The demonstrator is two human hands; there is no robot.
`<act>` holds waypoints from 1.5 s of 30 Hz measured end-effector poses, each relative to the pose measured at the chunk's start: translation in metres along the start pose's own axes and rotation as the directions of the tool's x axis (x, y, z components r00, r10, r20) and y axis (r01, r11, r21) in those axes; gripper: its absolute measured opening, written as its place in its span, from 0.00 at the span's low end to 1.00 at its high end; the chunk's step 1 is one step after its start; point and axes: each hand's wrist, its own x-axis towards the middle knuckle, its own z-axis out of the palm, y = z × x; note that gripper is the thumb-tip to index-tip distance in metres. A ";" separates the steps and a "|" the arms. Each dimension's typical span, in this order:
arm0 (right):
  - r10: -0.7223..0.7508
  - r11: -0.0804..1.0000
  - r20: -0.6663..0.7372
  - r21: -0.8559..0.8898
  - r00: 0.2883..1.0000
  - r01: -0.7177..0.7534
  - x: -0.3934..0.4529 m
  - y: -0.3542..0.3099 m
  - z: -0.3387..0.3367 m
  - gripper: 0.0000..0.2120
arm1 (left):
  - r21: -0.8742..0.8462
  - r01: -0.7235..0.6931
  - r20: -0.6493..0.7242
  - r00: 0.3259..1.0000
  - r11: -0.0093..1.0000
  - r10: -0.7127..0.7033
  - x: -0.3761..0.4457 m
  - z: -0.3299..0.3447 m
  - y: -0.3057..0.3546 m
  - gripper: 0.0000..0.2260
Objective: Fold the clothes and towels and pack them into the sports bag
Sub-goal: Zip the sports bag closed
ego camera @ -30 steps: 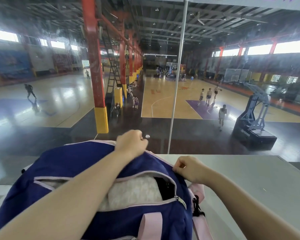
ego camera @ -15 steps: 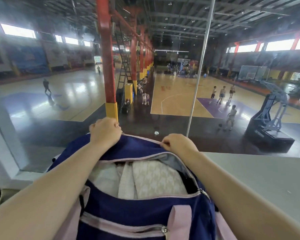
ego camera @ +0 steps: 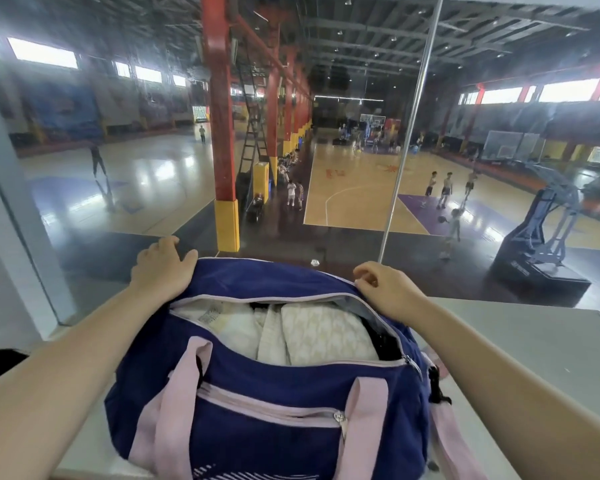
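Sports bag (ego camera: 284, 386): navy with pink straps and pink zip trim, it sits on the grey counter (ego camera: 520, 348) right in front of you, up against the glass wall (ego camera: 361, 220).
Main zip: open along the top, so the mouth gapes and you can look straight in.
Folded towels (ego camera: 309, 336): white and cream pieces lie packed side by side inside the bag, filling the opening; one carries a faint woven pattern, and a small label shows at the left end.
Front pocket zip (ego camera: 340, 418): closed, its metal pull hanging at the right end between the two pink handles.
Your left hand (ego camera: 161, 268): it rests on the far left top corner of the bag, fingers spread and lying over the fabric, thumb along the near side.
Your right hand (ego camera: 385, 289): it sits at the far right end of the open zip, fingers curled with thumb and forefinger brought together at the pink trim; it looks as if you pinch the zip edge there, though the pull itself is too small to make out.
Forearms: both reach forward, one down each side of the bag.
Black buckle (ego camera: 437, 386): clipped at the bag's right end beside a pink strap.
Beyond the glass: a basketball hall below with red pillars, courts and players.
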 end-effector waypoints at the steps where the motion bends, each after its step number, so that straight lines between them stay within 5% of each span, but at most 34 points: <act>1: 0.008 1.000 -0.018 0.028 1.000 -0.008 -0.007 0.003 -0.002 0.13 | 0.023 -0.081 -0.029 0.996 0.996 0.082 -0.013 -0.001 0.008 0.25; 9: -0.006 0.989 -0.103 0.148 0.995 0.022 -0.074 0.016 -0.003 0.07 | -0.106 -0.584 -0.042 0.811 0.804 0.584 -0.122 -0.008 0.086 0.09; 11: -0.026 0.981 -0.031 0.192 0.999 0.031 -0.090 0.015 -0.001 0.14 | -0.162 -0.626 0.101 0.759 0.763 0.644 -0.149 -0.007 0.098 0.04; 14: -0.051 0.999 0.021 0.010 0.998 0.050 -0.099 0.014 -0.002 0.15 | -0.161 -0.672 0.263 0.677 0.723 0.688 -0.175 0.007 0.109 0.08; 19: 0.073 0.967 0.109 -0.251 0.991 -0.044 -0.098 0.006 -0.015 0.07 | -0.165 -0.709 0.250 0.643 0.686 0.724 -0.187 0.030 0.115 0.12; 22: 0.092 0.986 0.100 -0.149 0.991 -0.076 -0.098 0.000 -0.017 0.12 | -0.181 -0.739 0.287 0.591 0.649 0.754 -0.195 0.039 0.128 0.13; 26: 0.150 0.972 0.024 0.179 0.988 -0.152 -0.097 0.000 -0.014 0.09 | -0.165 -0.656 0.341 0.663 0.736 0.667 -0.190 0.059 0.139 0.11; 32: 0.195 0.920 -0.003 0.346 0.981 -0.182 -0.095 -0.004 -0.009 0.11 | -0.209 -0.455 0.264 0.826 0.865 0.498 -0.182 0.081 0.150 0.13; 42: 0.080 0.917 0.042 0.389 0.996 -0.090 -0.086 0.004 0.009 0.06 | -0.165 -0.481 0.118 0.857 0.861 0.501 -0.185 0.101 0.150 0.09; 45: 0.050 0.965 0.036 0.256 0.998 -0.058 -0.084 0.005 0.017 0.05 | -0.148 -0.545 0.011 0.834 0.826 0.552 -0.190 0.102 0.148 0.09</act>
